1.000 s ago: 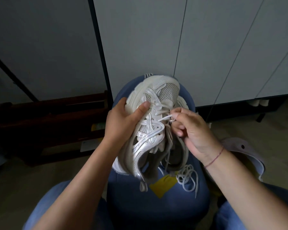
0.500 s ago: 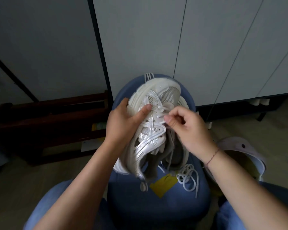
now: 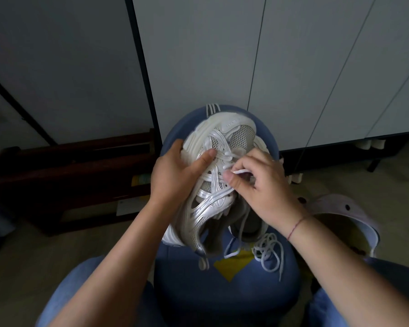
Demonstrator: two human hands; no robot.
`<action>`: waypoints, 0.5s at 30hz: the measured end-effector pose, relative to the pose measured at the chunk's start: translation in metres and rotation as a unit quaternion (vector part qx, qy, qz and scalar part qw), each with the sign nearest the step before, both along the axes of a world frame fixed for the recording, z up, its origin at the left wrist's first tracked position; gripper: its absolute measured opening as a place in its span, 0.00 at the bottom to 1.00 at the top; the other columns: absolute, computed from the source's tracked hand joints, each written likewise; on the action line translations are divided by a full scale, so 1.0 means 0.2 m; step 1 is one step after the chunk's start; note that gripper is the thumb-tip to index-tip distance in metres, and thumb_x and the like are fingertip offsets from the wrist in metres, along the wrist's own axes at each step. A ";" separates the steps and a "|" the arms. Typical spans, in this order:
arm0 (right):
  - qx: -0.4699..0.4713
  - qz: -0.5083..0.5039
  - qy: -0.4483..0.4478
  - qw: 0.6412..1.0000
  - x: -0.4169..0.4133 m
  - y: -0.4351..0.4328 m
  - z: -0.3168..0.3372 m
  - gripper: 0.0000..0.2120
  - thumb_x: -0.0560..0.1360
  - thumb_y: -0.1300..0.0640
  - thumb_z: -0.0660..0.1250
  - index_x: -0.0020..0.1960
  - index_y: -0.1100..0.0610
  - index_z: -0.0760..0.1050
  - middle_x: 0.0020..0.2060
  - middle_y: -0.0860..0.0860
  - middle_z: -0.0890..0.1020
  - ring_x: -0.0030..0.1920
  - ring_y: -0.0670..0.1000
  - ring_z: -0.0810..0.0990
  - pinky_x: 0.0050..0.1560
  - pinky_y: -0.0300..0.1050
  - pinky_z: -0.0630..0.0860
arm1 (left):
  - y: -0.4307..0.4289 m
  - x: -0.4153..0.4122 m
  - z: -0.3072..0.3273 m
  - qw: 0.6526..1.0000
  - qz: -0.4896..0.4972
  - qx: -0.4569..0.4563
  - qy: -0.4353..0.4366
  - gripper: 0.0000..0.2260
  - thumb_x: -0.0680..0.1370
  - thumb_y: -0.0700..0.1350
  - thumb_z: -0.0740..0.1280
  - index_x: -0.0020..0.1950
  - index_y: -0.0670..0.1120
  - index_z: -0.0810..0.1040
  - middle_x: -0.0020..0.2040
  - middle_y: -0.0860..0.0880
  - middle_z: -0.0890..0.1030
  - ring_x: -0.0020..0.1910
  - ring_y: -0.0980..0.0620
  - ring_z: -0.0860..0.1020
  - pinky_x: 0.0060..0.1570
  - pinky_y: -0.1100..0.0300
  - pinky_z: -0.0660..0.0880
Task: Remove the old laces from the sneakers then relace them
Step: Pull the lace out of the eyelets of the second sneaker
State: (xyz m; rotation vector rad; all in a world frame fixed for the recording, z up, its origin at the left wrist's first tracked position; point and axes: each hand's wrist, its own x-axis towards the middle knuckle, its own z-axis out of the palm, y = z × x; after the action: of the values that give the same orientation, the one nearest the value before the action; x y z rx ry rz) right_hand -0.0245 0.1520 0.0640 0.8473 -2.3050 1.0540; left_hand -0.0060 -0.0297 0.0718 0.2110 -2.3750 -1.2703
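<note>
Still, little has moved in the last half second. The left hand (image 3: 175,178) keeps its grip on the sneaker (image 3: 213,201). Its thumb lies across the silver straps of the upper and its other fingers curl round the sole side, as before. The sneaker stays tipped on its side over the blue stool (image 3: 222,298), toe pointing away from the person, between the two hands.

The change is at the right hand (image 3: 262,187). Half a second ago its fingers (image 3: 230,179) were closed at the lacing with no lace end showing. Now they pinch the lace (image 3: 242,171), and its white tip sticks out just above the right thumb, right of the left thumb and close to the eyelets. The right thumb also sits slightly lower on the upper than it did.

Below the right fingers, past the wrist, a loose coil (image 3: 268,253) of lace lies on the stool beside a yellow tag (image 3: 232,267), where it lay earlier. A pale clog (image 3: 345,208) rests to the right of the right wrist.
</note>
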 end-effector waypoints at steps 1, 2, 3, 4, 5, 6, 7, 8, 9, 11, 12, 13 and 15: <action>-0.003 -0.003 0.012 1.000 0.00 -0.01 -0.01 0.15 0.75 0.44 0.63 0.39 0.55 0.77 0.38 0.42 0.71 0.45 0.43 0.76 0.46 0.44 0.72 | 0.00 0.00 0.00 1.000 -0.003 0.000 0.002 0.26 0.68 0.70 0.68 0.56 0.53 0.77 0.45 0.59 0.83 0.46 0.59 0.81 0.50 0.51 0.79; -0.027 0.005 -0.004 1.000 0.00 0.00 -0.02 0.14 0.75 0.46 0.64 0.39 0.56 0.76 0.37 0.43 0.72 0.46 0.41 0.76 0.47 0.41 0.71 | 0.00 0.00 0.00 1.000 -0.005 0.004 0.005 0.26 0.68 0.70 0.68 0.56 0.53 0.77 0.46 0.59 0.83 0.46 0.60 0.81 0.50 0.51 0.80; -0.069 0.019 -0.041 0.997 -0.01 0.01 -0.01 0.14 0.75 0.47 0.64 0.38 0.56 0.76 0.37 0.43 0.73 0.45 0.40 0.75 0.46 0.38 0.70 | 0.00 0.00 -0.01 1.000 -0.006 0.012 0.004 0.25 0.68 0.70 0.69 0.56 0.54 0.77 0.46 0.59 0.83 0.47 0.60 0.81 0.51 0.52 0.80; -0.120 0.028 -0.087 0.989 -0.03 0.02 -0.01 0.13 0.75 0.48 0.64 0.38 0.56 0.74 0.35 0.44 0.73 0.42 0.41 0.75 0.45 0.37 0.69 | -0.01 0.00 -0.01 1.000 -0.006 0.024 0.000 0.23 0.69 0.69 0.70 0.55 0.54 0.77 0.46 0.59 0.83 0.47 0.61 0.81 0.51 0.53 0.80; -0.176 0.027 -0.126 0.976 -0.04 0.04 0.00 0.12 0.75 0.47 0.64 0.37 0.54 0.73 0.34 0.46 0.73 0.39 0.42 0.73 0.43 0.39 0.68 | -0.01 0.00 -0.01 0.999 -0.007 0.038 -0.005 0.21 0.70 0.67 0.71 0.55 0.55 0.77 0.46 0.60 0.83 0.47 0.62 0.81 0.52 0.54 0.80; -0.233 0.014 -0.153 0.960 -0.06 0.06 0.01 0.13 0.74 0.46 0.64 0.36 0.53 0.72 0.32 0.46 0.72 0.37 0.43 0.70 0.41 0.42 0.67 | -0.02 -0.01 -0.01 0.999 -0.005 0.051 -0.008 0.19 0.71 0.65 0.72 0.54 0.55 0.77 0.46 0.60 0.83 0.47 0.63 0.81 0.52 0.56 0.79; -0.282 -0.008 -0.170 0.944 -0.07 0.08 0.01 0.13 0.73 0.45 0.64 0.35 0.52 0.72 0.31 0.47 0.72 0.36 0.44 0.69 0.40 0.44 0.66 | -0.03 -0.01 0.00 0.998 -0.003 0.060 -0.009 0.18 0.71 0.64 0.72 0.54 0.55 0.77 0.46 0.60 0.83 0.46 0.64 0.81 0.51 0.59 0.79; -0.316 -0.028 -0.181 0.931 -0.09 0.10 0.01 0.13 0.73 0.46 0.65 0.34 0.51 0.72 0.29 0.46 0.71 0.35 0.44 0.68 0.39 0.44 0.65 | -0.03 -0.01 0.00 0.998 -0.001 0.063 -0.008 0.17 0.71 0.64 0.71 0.53 0.55 0.77 0.46 0.60 0.83 0.45 0.65 0.80 0.49 0.62 0.78; -0.322 -0.042 -0.187 0.927 -0.10 0.11 0.01 0.12 0.73 0.47 0.65 0.33 0.50 0.72 0.29 0.45 0.72 0.34 0.44 0.68 0.39 0.44 0.66 | -0.03 -0.01 0.01 0.998 0.000 0.063 -0.007 0.17 0.71 0.64 0.71 0.52 0.56 0.76 0.45 0.61 0.82 0.45 0.66 0.80 0.47 0.65 0.77; -0.260 -0.051 -0.181 0.947 -0.11 0.12 0.00 0.09 0.73 0.50 0.63 0.35 0.50 0.73 0.33 0.47 0.76 0.35 0.44 0.71 0.41 0.43 0.68 | -0.03 -0.01 0.01 0.998 0.000 0.059 -0.009 0.16 0.71 0.64 0.71 0.53 0.56 0.76 0.45 0.62 0.82 0.44 0.67 0.79 0.44 0.68 0.75; -0.220 -0.042 -0.173 0.959 -0.11 0.11 -0.01 0.07 0.73 0.52 0.63 0.37 0.49 0.74 0.38 0.50 0.77 0.38 0.45 0.73 0.44 0.41 0.70 | -0.03 -0.01 0.01 0.998 -0.001 0.055 -0.010 0.18 0.71 0.64 0.71 0.54 0.56 0.77 0.46 0.61 0.82 0.45 0.66 0.80 0.45 0.67 0.75; -0.188 -0.028 -0.161 0.968 -0.09 0.10 -0.01 0.05 0.73 0.54 0.62 0.40 0.48 0.74 0.41 0.52 0.78 0.42 0.46 0.75 0.47 0.37 0.70 | -0.03 -0.01 0.00 0.999 0.001 0.048 -0.011 0.20 0.71 0.64 0.71 0.55 0.54 0.77 0.46 0.61 0.82 0.46 0.65 0.80 0.46 0.64 0.76; -0.134 0.005 -0.127 0.983 -0.06 0.06 -0.01 0.06 0.74 0.56 0.61 0.43 0.53 0.76 0.43 0.51 0.78 0.46 0.47 0.76 0.50 0.34 0.70 | -0.03 -0.01 0.00 0.999 0.004 0.034 -0.012 0.21 0.71 0.65 0.71 0.56 0.53 0.77 0.47 0.60 0.82 0.47 0.61 0.81 0.49 0.59 0.78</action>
State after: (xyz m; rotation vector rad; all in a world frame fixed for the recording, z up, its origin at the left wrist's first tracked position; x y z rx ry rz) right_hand -0.0372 0.1648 0.0627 0.6493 -2.2865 1.5130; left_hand -0.0075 -0.0352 0.0721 0.2559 -2.3500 -1.3538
